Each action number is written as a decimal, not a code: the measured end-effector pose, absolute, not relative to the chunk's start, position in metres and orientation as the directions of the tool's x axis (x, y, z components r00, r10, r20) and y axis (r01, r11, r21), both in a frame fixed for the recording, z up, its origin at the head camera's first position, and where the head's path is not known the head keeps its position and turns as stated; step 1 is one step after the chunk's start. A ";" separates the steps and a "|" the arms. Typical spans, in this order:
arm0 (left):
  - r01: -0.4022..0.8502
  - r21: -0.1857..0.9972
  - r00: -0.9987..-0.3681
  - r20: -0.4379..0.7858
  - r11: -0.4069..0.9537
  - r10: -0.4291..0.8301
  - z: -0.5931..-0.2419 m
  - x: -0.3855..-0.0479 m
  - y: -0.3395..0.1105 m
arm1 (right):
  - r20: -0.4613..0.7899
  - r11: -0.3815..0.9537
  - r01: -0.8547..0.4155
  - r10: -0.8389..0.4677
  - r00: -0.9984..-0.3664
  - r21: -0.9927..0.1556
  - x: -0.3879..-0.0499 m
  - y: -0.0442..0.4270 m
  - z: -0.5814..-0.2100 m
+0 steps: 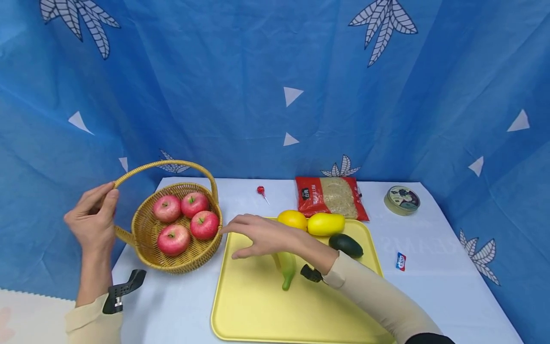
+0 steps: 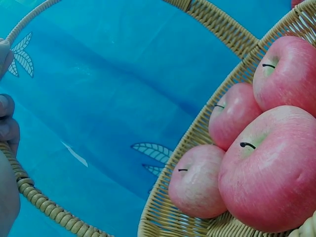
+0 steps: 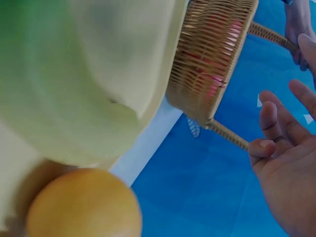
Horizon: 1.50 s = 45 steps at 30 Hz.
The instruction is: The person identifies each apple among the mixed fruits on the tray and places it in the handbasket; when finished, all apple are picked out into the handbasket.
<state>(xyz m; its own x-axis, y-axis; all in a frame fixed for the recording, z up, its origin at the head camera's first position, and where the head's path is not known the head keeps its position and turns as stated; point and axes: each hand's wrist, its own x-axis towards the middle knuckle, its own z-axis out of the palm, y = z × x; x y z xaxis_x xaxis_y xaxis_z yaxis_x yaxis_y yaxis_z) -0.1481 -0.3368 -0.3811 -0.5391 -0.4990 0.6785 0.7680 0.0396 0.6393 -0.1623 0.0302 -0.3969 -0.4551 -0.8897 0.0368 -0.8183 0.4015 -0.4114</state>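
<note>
On the left of the head view, my left hand grips the arched handle of a woven basket between thumb and fingers. Several red apples lie inside the basket. My right hand reaches over the yellow tray, its fingers loosely extended beside the basket's right rim and holding nothing. Whether those fingertips touch the basket I cannot tell. Under the right wrist lies a green-yellow banana, partly hidden. In the right wrist view, the thumb and fingers of the right hand are spread apart.
An orange, a yellow mango-like fruit and a dark green oval fruit lie on the tray. Behind it are a red bag of grain and a lollipop. A round tin and small packet sit right.
</note>
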 end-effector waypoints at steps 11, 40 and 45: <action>0.782 0.623 -0.552 0.682 -0.013 -0.480 -0.382 -0.150 -0.345 | 0.042 0.476 -0.769 -0.839 -0.542 -0.426 -0.164 0.058 -0.410; 0.537 0.412 -0.549 0.833 0.736 -0.066 -0.313 -0.148 -0.286 | 0.306 0.632 -0.711 -0.642 -0.703 -0.308 -0.182 0.127 -0.409; 0.571 0.320 -0.544 0.837 0.756 0.056 -0.304 -0.151 -0.244 | 0.424 0.700 -0.677 -0.555 -0.716 -0.229 -0.198 0.138 -0.406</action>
